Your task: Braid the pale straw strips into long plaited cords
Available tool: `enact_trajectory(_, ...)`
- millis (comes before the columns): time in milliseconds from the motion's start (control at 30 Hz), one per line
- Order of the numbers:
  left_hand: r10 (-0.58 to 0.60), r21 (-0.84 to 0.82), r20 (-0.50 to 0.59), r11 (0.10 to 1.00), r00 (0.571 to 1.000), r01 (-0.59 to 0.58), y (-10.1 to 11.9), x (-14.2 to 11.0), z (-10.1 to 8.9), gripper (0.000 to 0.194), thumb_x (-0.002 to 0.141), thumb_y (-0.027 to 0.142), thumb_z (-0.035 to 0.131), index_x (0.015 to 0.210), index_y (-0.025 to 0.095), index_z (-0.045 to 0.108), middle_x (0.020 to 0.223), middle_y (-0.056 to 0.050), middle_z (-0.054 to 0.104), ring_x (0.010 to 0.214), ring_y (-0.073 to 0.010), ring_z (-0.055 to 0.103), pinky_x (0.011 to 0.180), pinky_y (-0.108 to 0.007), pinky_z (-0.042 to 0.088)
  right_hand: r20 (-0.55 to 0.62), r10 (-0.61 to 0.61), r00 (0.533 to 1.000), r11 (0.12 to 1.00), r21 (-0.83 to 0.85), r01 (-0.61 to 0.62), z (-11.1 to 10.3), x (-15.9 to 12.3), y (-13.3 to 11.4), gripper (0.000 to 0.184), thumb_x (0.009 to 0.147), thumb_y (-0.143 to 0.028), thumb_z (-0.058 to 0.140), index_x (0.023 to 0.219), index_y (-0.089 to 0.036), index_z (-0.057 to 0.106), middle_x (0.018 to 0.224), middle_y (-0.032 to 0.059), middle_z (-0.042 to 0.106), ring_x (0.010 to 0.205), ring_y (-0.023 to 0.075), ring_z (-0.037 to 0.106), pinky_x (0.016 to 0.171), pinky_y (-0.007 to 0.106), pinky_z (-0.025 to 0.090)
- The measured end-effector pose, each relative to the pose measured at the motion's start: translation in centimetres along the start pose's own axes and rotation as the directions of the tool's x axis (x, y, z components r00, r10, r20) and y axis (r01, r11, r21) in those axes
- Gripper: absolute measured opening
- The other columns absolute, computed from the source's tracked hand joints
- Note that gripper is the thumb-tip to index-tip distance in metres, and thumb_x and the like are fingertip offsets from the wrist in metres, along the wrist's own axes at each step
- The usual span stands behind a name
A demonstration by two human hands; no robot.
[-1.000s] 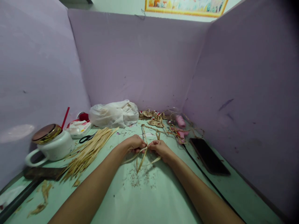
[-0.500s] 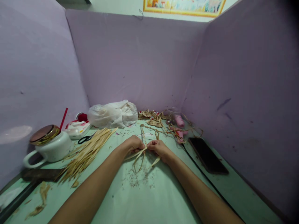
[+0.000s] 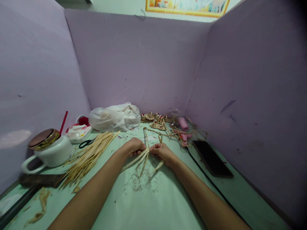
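In the head view, my left hand (image 3: 136, 147) and my right hand (image 3: 162, 151) pinch pale straw strips (image 3: 143, 156) close together over the middle of the table. Between them a twisted straw cord (image 3: 146, 135) runs away toward the back. Loose strip ends fan out below my left fingers, and another short end pokes out under my right hand. Both hands are closed; the exact grip of the fingertips is too small to make out. To the left lies a bundle of dry straw strips (image 3: 92, 156).
On the left are a white mug (image 3: 56, 152) with a lid, a hammer (image 3: 39, 180) and scissors (image 3: 86, 143). A plastic bag (image 3: 116, 117), woven straw pieces (image 3: 158, 125) and a pink glue gun (image 3: 184, 137) sit at the back. A phone (image 3: 212, 158) and a black cable lie right.
My left hand has shifted slightly left, away from my right hand, and the strips between them have spread a little wider. My right hand has barely moved.
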State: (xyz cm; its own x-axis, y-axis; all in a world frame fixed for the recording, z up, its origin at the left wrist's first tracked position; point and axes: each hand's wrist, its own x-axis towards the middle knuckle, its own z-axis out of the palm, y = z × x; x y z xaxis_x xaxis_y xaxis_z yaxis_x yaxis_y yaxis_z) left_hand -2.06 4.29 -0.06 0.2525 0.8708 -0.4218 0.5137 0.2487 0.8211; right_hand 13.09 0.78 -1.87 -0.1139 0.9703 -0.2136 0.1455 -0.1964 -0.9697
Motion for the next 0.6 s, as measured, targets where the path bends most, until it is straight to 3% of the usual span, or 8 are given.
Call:
enact_trajectory(200,0.043,-0.034,0.021,0.999,0.999,-0.042,0.7,-0.4,0.8,0.007,0.058,0.016,0.056,0.053,0.011,0.053,0.034,0.001,0.046,0.029,-0.0060,0.036,0.036,-0.019,0.025,-0.006,0.007,1.000,1.000,-0.001,-0.007,0.1,0.0,-0.1,0.005,0.059,-0.017,0.054,0.060,-0.012,0.055,0.045,-0.0049,0.047,0.034,0.0030,0.028,0.036,0.020,0.015)
enact_trajectory(367,-0.057,0.013,0.077,0.998,0.995,0.056,0.9,-0.5,0.5,0.011,0.055,0.020,0.061,0.055,0.009,0.057,0.038,0.000,0.049,0.031,-0.0062,0.038,0.036,-0.019,0.024,0.002,-0.024,1.000,1.000,0.011,0.024,0.1,0.2,0.2,0.004,0.058,-0.015,0.054,0.058,-0.012,0.055,0.043,-0.0047,0.047,0.035,0.0031,0.029,0.037,0.020,0.016)
enact_trajectory(500,-0.097,-0.029,0.061,0.995,0.993,0.099,1.1,-0.9,0.6,0.013,0.054,0.021,0.063,0.053,0.010,0.055,0.037,0.001,0.048,0.031,-0.0050,0.036,0.035,-0.018,0.023,-0.017,-0.014,1.000,1.000,0.009,0.014,0.1,0.3,0.3,0.004,0.057,-0.016,0.055,0.057,-0.012,0.055,0.042,-0.0051,0.046,0.035,0.0033,0.030,0.038,0.019,0.017)
enact_trajectory(600,-0.121,0.066,-0.004,0.990,0.993,0.121,1.5,-1.1,0.9,0.012,0.054,0.017,0.060,0.048,0.011,0.051,0.034,0.001,0.044,0.029,-0.0053,0.032,0.034,-0.019,0.020,-0.018,-0.025,1.000,1.000,-0.001,0.025,0.2,0.2,0.3,0.003,0.056,-0.015,0.055,0.057,-0.012,0.055,0.043,-0.0050,0.048,0.035,0.0031,0.031,0.038,0.019,0.018)
